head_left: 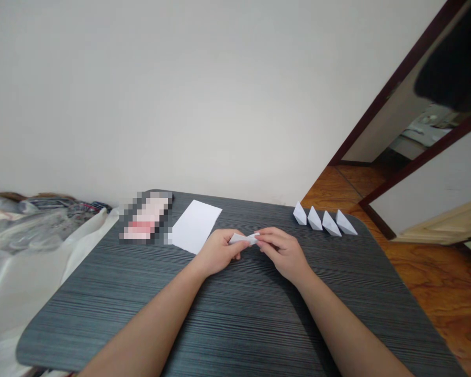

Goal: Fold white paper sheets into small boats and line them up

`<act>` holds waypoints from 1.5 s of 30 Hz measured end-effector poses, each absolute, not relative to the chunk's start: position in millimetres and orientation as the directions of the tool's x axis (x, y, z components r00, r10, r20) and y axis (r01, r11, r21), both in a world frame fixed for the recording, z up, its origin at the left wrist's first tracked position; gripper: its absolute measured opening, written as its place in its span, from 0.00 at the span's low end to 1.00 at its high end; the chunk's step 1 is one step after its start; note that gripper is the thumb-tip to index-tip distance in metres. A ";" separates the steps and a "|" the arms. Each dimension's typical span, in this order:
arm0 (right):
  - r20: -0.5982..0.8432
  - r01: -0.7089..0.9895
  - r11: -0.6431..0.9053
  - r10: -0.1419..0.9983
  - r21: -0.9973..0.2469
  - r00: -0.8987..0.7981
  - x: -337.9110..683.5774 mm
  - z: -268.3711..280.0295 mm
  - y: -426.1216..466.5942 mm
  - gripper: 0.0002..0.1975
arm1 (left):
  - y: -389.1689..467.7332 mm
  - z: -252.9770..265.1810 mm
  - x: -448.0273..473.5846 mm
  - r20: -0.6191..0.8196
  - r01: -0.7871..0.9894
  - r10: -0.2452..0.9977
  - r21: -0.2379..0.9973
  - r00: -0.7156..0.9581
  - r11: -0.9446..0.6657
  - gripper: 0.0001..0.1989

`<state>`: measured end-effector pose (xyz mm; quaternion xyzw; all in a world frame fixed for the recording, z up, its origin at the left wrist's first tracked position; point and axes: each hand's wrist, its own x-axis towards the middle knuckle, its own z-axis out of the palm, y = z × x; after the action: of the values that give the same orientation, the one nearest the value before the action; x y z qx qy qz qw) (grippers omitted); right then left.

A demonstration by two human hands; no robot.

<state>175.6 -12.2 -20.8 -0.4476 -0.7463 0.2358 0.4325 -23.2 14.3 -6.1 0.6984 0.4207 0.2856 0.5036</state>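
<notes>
Between my two hands, above the middle of the dark table (227,314), is a small folded piece of white paper (252,239). My left hand (222,250) pinches its left end, thumb on top. The fingertips of my right hand (280,250) are closed on its right end. Parts of the paper are hidden behind my fingers. Just left of my left hand lies a white sheet of paper (194,225), flat on the table. Several folded white paper pieces (314,218), pointed in shape, stand in a row at the back right.
A blurred-out rectangular item (147,215) with pale and red areas lies at the table's back left. A white wall (220,104) rises behind the table. Plastic-covered things (35,230) are heaped at the left. A doorway and wooden floor (427,283) are at the right.
</notes>
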 end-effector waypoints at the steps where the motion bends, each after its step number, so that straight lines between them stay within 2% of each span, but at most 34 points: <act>1: 0.435 0.464 0.494 0.869 -0.735 -0.235 175.7 -20.8 -12.2 0.10 | 14.4 -6.1 -23.3 -0.024 0.303 0.878 0.943 0.477 -0.139 0.14; 9: 0.363 0.461 0.435 0.900 -0.774 -0.240 175.0 -20.6 -12.7 0.08 | 14.5 -6.4 -22.9 -0.034 0.321 0.876 0.937 0.481 -0.140 0.14; 32: 0.377 0.506 0.438 0.899 -0.743 -0.225 171.0 -8.9 -15.0 0.08 | 11.8 -1.7 -21.6 -0.013 0.329 0.870 0.928 0.493 -0.173 0.15; 45: 0.363 0.483 0.385 0.921 -0.786 -0.142 170.0 -12.6 -15.8 0.06 | 10.0 1.1 -20.9 -0.015 0.338 0.879 0.926 0.476 -0.167 0.15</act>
<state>170.0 -15.8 -12.6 -0.4932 -0.7118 0.2538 0.4310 -20.9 10.0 1.1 0.7106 0.4282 0.2804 0.4828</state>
